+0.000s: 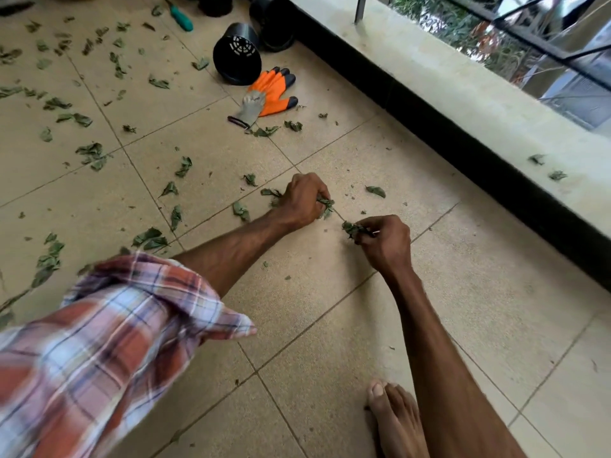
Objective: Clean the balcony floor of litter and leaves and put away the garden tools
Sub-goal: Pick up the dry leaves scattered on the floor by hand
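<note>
Right now both my hands are down at the tiled floor, each curled around a small catch of leaves. My left hand is clenched knuckles up, and a wad of green leaves sticks out from its fingers, over a grout line. My right hand, just beside it and a little nearer to me, pinches a second bunch in curled fingertips. That bunch pokes toward the left hand, and the two handfuls are close but apart. Whether either bunch touches the tile, I cannot tell.

Loose leaves lie scattered over the tiles ahead and to my left, with a couple on the ledge along the right. Farther ahead, orange and grey gloves lie flat just beside a black pot tipped on its side. A second black pot lies behind it by the ledge's dark base, and a green-handled tool lies near the top edge. My plaid sleeve is rolled up on the left arm, and my bare foot rests on the floor beside the right forearm.
</note>
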